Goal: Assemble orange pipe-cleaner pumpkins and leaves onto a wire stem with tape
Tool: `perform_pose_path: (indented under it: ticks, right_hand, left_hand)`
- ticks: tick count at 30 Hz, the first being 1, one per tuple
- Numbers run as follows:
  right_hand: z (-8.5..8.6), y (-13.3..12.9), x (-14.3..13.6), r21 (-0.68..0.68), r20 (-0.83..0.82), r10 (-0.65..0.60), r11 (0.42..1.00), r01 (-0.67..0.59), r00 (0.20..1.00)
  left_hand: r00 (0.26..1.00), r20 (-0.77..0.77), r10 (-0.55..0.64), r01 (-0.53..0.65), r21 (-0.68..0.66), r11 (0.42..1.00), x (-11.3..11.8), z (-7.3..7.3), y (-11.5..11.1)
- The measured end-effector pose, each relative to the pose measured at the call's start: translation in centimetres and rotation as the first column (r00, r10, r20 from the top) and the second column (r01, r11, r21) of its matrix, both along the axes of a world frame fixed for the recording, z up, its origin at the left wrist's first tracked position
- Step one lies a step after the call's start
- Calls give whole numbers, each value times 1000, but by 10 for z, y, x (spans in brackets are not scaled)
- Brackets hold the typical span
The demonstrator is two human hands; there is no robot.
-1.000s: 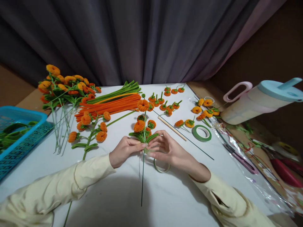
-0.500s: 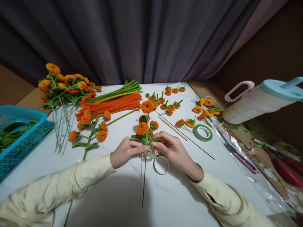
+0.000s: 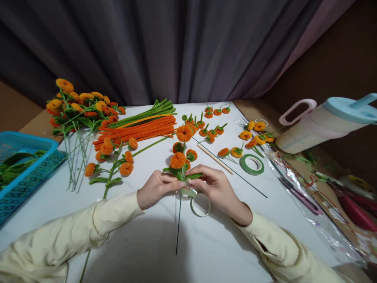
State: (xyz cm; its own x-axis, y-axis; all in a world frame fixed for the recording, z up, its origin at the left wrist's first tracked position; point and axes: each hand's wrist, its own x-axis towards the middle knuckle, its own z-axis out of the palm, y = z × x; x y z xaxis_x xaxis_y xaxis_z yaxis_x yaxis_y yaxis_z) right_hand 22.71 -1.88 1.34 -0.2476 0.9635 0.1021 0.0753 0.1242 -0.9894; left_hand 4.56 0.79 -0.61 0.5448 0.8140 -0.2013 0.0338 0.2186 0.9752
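My left hand (image 3: 159, 188) pinches the base of a flower stem (image 3: 178, 220), whose dark green wire points down toward me. Above the fingers, the stem carries several orange pipe-cleaner blooms (image 3: 178, 160) and green leaves (image 3: 173, 172). Close on the right, my right hand (image 3: 210, 188) has its thumb and fingers together at the same spot, by a leaf. Pale green tape (image 3: 188, 192) runs from under the fingertips to a thin tape roll (image 3: 201, 205) lying on the table. The exact grip points are partly hidden by the fingers.
Orange and green pipe cleaners (image 3: 138, 129) lie at the back, beside finished flowers (image 3: 85, 104). A blue basket (image 3: 38, 161) stands left. Right are loose blooms, a green tape roll (image 3: 251, 164), a wooden stick (image 3: 215, 158), pink-handled scissors (image 3: 303, 198) and a large cup (image 3: 312, 127).
My right fingers have shifted slightly toward the left fingertips, and the lower end of the wire has moved slightly up and left. Both hands stay at the stem.
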Motion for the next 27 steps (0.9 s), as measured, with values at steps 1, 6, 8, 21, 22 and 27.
perform_pose_path:
  ticks: [1,6,8,21,22,27]
  right_hand:
    - [0,0,0,-51,-29,-4,999,2,1000]
    - [-3,2,-3,-310,-205,72,941,-135,976]
    - [-5,0,-7,-351,-181,90,924,-150,979]
    - [6,-11,-11,-360,24,39,932,-27,999]
    - [6,-11,-11,-351,32,40,936,-26,999]
    - [5,-13,-11,-260,163,23,965,21,986]
  left_hand:
    - [1000,-12,14,-14,6,1000,0,-1,0]
    - [998,-33,57,-57,15,998,-1,-2,1]
    - [998,-36,58,-57,4,998,-1,-1,0]
    - [996,-60,60,-58,43,997,0,3,0]
    - [996,-65,58,-55,47,997,0,3,0]
    - [992,-114,59,-47,104,994,2,4,-1]
